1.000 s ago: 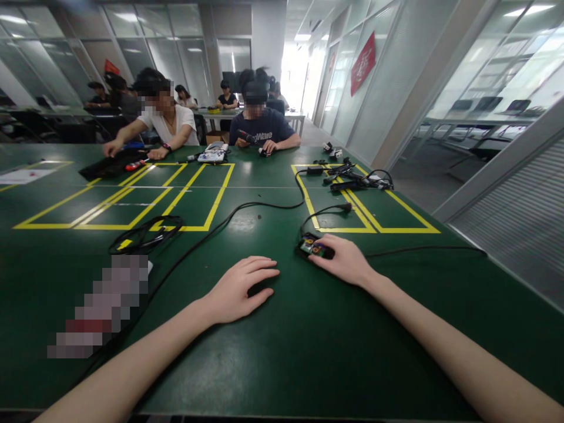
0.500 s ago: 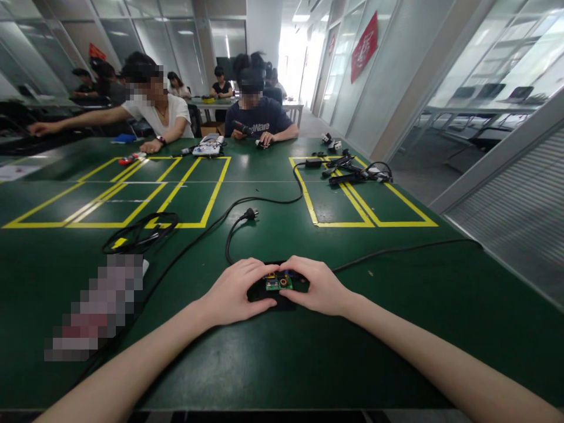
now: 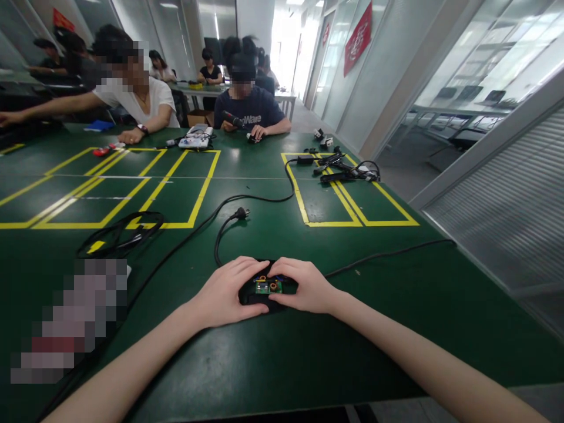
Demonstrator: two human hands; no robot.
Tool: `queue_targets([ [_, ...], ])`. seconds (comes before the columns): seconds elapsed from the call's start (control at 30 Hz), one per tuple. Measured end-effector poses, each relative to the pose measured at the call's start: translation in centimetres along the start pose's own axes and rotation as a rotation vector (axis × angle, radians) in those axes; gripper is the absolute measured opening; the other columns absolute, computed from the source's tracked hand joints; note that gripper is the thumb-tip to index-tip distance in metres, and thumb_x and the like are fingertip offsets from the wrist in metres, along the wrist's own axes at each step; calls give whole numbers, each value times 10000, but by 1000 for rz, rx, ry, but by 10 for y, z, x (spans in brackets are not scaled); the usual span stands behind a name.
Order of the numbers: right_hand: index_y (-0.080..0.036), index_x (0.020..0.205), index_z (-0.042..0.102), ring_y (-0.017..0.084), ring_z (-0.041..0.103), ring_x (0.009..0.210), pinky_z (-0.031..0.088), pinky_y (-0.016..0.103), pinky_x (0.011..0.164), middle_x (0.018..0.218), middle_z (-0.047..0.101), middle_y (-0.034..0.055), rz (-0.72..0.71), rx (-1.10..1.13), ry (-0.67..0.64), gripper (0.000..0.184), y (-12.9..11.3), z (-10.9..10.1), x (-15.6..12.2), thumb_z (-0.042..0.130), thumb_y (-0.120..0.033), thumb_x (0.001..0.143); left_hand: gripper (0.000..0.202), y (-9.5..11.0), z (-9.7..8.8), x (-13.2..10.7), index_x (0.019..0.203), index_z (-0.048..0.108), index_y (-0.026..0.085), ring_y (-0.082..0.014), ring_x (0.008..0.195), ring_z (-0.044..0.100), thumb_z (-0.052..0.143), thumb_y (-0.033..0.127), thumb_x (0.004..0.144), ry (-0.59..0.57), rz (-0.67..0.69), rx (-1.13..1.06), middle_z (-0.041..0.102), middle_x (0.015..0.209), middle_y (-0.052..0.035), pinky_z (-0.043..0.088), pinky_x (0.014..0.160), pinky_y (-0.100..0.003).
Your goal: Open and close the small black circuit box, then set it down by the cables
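Both hands curve around a black casing [image 3: 249, 292] that lies on the green table. Inside it shows a small green circuit board [image 3: 268, 287] with copper coils and a bit of blue and yellow. My left hand [image 3: 227, 292] grips the casing's left side, thumb in front and fingers behind. On the opposite side my right hand [image 3: 306, 286] holds it the same way, fingertips nearly meeting the left ones. Behind my left hand a short black cord with a plug [image 3: 240, 214] rises from near the casing. Much of the casing's sides is hidden by my fingers.
A long black cable [image 3: 189, 239] crosses the table on the left, past a coiled cable [image 3: 127, 232] and a blurred-out object [image 3: 74, 320]. Yellow tape rectangles [image 3: 194, 200] mark the table. Dark tools and cables [image 3: 339, 167] lie at back right. Two people sit across the table.
The view has swung slightly to the right, so the surroundings sit further left. My hands keep their hold around the casing, with fingertips shifted only a little.
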State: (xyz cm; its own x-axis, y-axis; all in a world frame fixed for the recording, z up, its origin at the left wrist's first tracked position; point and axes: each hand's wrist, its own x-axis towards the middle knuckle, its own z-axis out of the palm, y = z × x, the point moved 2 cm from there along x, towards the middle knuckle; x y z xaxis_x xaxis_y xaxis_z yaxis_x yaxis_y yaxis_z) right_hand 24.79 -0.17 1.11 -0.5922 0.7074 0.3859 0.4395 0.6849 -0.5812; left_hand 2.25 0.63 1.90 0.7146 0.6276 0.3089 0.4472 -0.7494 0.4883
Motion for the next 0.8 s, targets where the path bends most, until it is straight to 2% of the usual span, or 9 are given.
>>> queue_targets([
  [0.1, -227, 1055, 691, 202, 729, 926, 581, 307, 827, 1028, 744, 40, 63, 61, -34, 297, 5, -1, 8, 854, -272, 811, 750, -4, 0, -1, 1448, 572, 210, -316, 1267, 641, 866, 452, 802, 7, 4, 0, 690, 1361, -138, 558, 1091, -473],
  [0.27, -225, 1116, 697, 210, 728, 943, 581, 322, 846, 1060, 737, 49, 74, 45, -31, 347, 9, -2, 10, 861, -312, 823, 740, -6, 1, -3, 1469, 557, 234, -318, 1292, 634, 843, 460, 826, 34, 22, -38, 679, 1382, -142, 554, 1097, -492],
  [0.4, -233, 1127, 703, 224, 722, 958, 579, 342, 842, 1076, 728, 68, 35, -6, -25, 351, 7, -3, 9, 851, -370, 840, 426, -4, -4, -1, 1361, 638, 221, -280, 1208, 660, 690, 312, 948, 106, 10, -60, 719, 1271, -122, 580, 1039, -454],
  [0.53, -210, 1135, 712, 254, 702, 976, 560, 387, 856, 1111, 713, 91, 1, -104, -59, 416, 2, -5, 8, 874, -344, 776, 218, -5, -9, -1, 1126, 733, 225, -242, 1091, 672, 611, 191, 949, 120, -33, -40, 722, 1129, -92, 602, 931, -388],
  [0.67, -197, 1098, 706, 254, 664, 933, 528, 388, 814, 1074, 698, 86, 35, -201, -112, 375, -3, -4, 8, 805, -233, 737, 172, -10, -8, -3, 1065, 748, 220, -216, 1001, 694, 647, 212, 926, 107, -104, 5, 696, 1113, -78, 604, 848, -331],
  [0.8, -197, 1086, 711, 257, 638, 933, 502, 394, 801, 1058, 693, 92, 78, -263, -58, 315, -2, -2, 7, 782, -249, 784, 224, -12, -4, -3, 1150, 732, 208, -205, 920, 696, 581, 220, 985, 73, -103, 46, 710, 1020, -64, 590, 806, -309],
])
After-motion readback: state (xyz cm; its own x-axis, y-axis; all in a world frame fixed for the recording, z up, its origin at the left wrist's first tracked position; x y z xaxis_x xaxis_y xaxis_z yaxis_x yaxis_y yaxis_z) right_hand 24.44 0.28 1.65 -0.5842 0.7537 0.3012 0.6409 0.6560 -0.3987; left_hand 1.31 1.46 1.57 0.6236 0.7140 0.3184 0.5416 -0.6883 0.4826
